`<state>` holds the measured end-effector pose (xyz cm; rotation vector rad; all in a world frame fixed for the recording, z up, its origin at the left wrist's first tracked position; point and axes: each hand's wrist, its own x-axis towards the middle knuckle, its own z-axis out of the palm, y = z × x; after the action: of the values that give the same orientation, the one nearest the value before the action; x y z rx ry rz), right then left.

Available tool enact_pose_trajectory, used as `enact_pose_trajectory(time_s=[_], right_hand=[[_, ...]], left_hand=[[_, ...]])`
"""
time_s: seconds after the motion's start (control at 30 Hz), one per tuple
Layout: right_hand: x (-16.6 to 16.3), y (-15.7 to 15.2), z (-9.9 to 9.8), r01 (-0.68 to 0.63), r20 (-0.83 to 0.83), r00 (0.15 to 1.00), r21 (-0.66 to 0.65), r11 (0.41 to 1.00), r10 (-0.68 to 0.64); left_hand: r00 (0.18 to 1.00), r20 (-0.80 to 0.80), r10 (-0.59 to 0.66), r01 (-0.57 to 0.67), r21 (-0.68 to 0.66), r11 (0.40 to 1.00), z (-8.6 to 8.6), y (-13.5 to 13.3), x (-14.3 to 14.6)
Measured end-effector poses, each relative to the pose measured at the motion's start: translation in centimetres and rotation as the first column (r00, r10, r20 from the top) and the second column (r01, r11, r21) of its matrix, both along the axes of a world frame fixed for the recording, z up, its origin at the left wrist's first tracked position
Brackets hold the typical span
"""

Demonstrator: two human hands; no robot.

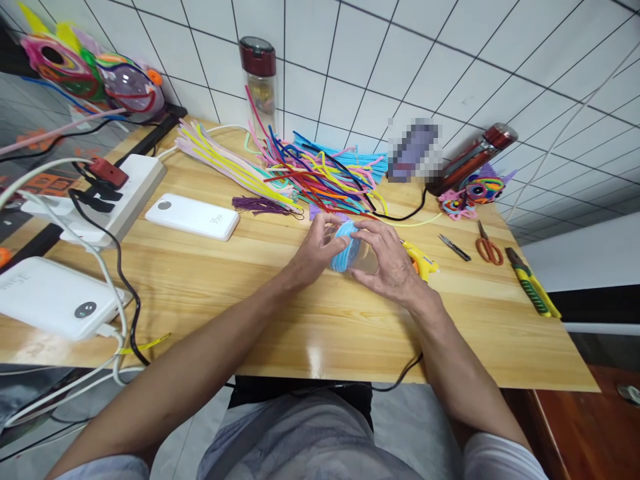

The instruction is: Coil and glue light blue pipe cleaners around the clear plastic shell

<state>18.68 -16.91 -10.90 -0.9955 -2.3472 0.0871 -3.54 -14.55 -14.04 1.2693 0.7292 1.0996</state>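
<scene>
Between my two hands, above the wooden table (300,320), is a clear, rounded plastic container (369,259) with light-blue pipe cleaner (342,259) wound round it in several turns. My left hand (324,245) grips its left side, the thumb pressed on the blue rows. My right hand (387,260) curls round the clear right side, fingertips near the blue edge. Partly hidden behind my right hand lies a yellow glue gun (424,260). Just beyond the hands spreads a pile of loose, many-coloured pipe cleaners (325,173).
To the left are white power banks (193,217) (60,297), a power strip (125,197) and trailing cables. Orange-handled scissors (489,250), small snips (455,247) and green-yellow pliers (533,283) lie right. A bottle (260,87), a dark red flask (475,157) and colourful fish figures (483,190) stand by the tiled wall.
</scene>
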Motion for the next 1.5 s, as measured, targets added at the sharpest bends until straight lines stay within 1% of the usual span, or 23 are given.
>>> enact_pose_trajectory(time_s=[0.17, 0.33, 0.43, 0.57, 0.73, 0.83, 0.9, 1.03, 1.17, 1.27, 1.37, 1.43, 1.5], right_hand=[[0.1, 0.2, -0.1, -0.037, 0.008, 0.999, 0.055, 0.998, 0.037], [-0.1, 0.1, -0.1, -0.04, 0.024, 0.999, 0.038, 0.998, 0.039], [-0.1, -0.1, -0.2, -0.032, 0.01, 0.999, 0.025, 0.999, 0.032], [0.0, -0.2, -0.2, -0.003, 0.013, 1.0, -0.001, 1.0, 0.003], [0.0, -0.4, 0.0, 0.002, 0.034, 0.999, -0.027, 1.0, -0.001], [0.0, -0.5, 0.1, -0.002, 0.05, 0.999, -0.013, 1.0, 0.003], [-0.1, -0.6, 0.1, -0.002, 0.06, 0.998, -0.005, 1.0, 0.002], [-0.2, -0.9, 0.9, -0.011, 0.039, 0.999, -0.04, 0.999, 0.012], [-0.3, -1.4, 2.2, -0.007, 0.014, 1.0, -0.061, 0.998, 0.007], [-0.3, -1.8, 3.3, 0.012, 0.024, 1.0, -0.011, 1.0, -0.012], [-0.4, -2.1, 4.2, 0.033, 0.043, 0.998, 0.084, 0.996, -0.037], [-0.6, -2.3, 4.3, 0.028, 0.057, 0.998, 0.136, 0.99, -0.036], [-0.7, -2.4, 3.9, 0.021, 0.064, 0.997, 0.157, 0.987, -0.031]], left_hand=[[1.0, -0.007, 0.028, -0.028, 0.014, 1.0, -0.2, 0.2, 0.2], [0.989, -0.105, 0.105, -0.097, 0.081, 0.992, 0.0, 0.3, 0.1], [0.985, -0.125, 0.122, -0.112, 0.081, 0.99, 0.0, 0.3, 0.2], [0.988, -0.099, 0.119, -0.114, 0.058, 0.992, 0.1, 0.2, 0.2], [0.989, -0.07, 0.133, -0.13, 0.038, 0.991, 0.2, 0.1, 0.3], [0.99, -0.036, 0.139, -0.138, 0.023, 0.99, 0.4, 0.1, 0.4], [0.993, -0.007, 0.117, -0.117, 0.012, 0.993, 0.6, 0.1, 0.5], [0.997, 0.018, 0.078, -0.079, 0.012, 0.997, 1.0, -0.1, 0.4], [0.992, -0.018, 0.127, -0.126, 0.046, 0.991, 0.8, -0.3, 0.6], [0.988, -0.035, 0.152, -0.149, 0.06, 0.987, 0.5, -0.4, 0.8], [0.988, -0.041, 0.15, -0.146, 0.072, 0.987, 0.5, -0.5, 0.9], [0.989, -0.045, 0.144, -0.139, 0.086, 0.986, 0.6, -0.6, 0.9], [0.989, -0.054, 0.137, -0.131, 0.102, 0.986, 0.7, -0.7, 0.8]])
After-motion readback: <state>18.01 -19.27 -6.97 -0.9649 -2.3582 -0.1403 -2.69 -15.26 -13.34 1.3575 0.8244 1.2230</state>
